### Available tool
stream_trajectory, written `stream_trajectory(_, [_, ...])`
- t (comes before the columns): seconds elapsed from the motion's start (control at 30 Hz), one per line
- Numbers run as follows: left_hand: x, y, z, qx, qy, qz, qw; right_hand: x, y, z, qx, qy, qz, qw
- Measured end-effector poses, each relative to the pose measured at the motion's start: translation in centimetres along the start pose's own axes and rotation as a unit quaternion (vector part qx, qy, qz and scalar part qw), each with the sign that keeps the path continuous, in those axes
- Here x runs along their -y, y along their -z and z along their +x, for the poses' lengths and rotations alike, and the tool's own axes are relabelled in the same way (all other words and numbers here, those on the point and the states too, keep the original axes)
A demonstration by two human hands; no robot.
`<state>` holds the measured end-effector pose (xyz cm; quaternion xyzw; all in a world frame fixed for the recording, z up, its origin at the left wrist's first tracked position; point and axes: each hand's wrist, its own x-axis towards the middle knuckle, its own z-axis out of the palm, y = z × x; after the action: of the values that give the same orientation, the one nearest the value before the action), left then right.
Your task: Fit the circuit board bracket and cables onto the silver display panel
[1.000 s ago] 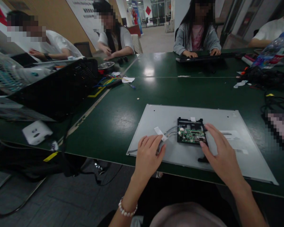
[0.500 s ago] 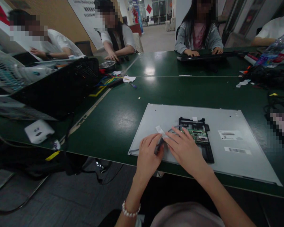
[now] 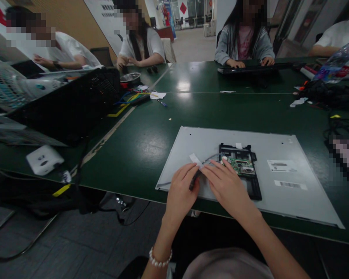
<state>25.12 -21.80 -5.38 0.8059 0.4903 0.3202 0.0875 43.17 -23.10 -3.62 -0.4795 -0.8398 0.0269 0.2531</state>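
Note:
A silver display panel point(image 3: 293, 201) lies back side up on the table in front of me. A black frame with a green circuit board point(image 3: 241, 167) sits on it. From the board a thin grey cable point(image 3: 211, 157) runs left to my hands, and a strip of white tape point(image 3: 195, 158) sticks up beside it. My left hand point(image 3: 182, 190) is curled around the cable, with something dark showing between thumb and fingers. My right hand point(image 3: 227, 184) meets it, its fingertips closed on the cable by the tape. Its thumb is hidden.
A small white box point(image 3: 45, 159) stands at the left table edge. Behind it are a large black case point(image 3: 66, 104) and a fan point(image 3: 8, 87). A bottle point(image 3: 337, 62) and black cables point(image 3: 334, 95) lie at right. Several people sit around the table, one at a keyboard point(image 3: 253, 69).
My right fingers have shifted slightly, showing more of the cable and a white spot on the board. A person across the table has drawn their hands back together.

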Motion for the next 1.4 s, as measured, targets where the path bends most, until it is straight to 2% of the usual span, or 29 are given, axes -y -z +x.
stream_trajectory(0.17, [-0.1, 0.0, 0.2, 0.008, -0.015, 0.012, 1.0, -0.1, -0.2, 0.5, 0.002, -0.007, 0.007, 1.0])
stream_trajectory(0.33, [0.1, -0.2, 0.5, 0.029, -0.024, 0.014, 0.999, -0.5, -0.5, -0.3, -0.014, -0.012, 0.03, 0.999])
stream_trajectory(0.5, [-0.2, -0.4, 0.9, 0.065, 0.003, 0.055, 0.996, -0.9, -0.9, -0.9, -0.026, -0.014, 0.045, 0.999])
stream_trajectory(0.73, [-0.7, -0.2, 1.2, 0.091, 0.028, 0.074, 0.993, -0.5, -0.6, -0.9, -0.012, -0.01, 0.044, 0.999])
stream_trajectory(1.03, [-1.6, -1.1, 2.0, 0.06, 0.039, 0.106, 0.992, 0.3, -0.5, -2.7, 0.05, -0.024, 0.025, 0.998])
stream_trajectory(1.27, [-3.4, -2.4, 2.7, 0.024, 0.086, 0.147, 0.985, 0.4, -0.1, -4.0, 0.085, -0.032, 0.021, 0.996])
stream_trajectory(1.4, [-3.7, -2.6, 3.2, 0.015, 0.098, 0.154, 0.983, 0.2, 0.2, -4.1, 0.09, -0.035, 0.023, 0.995])
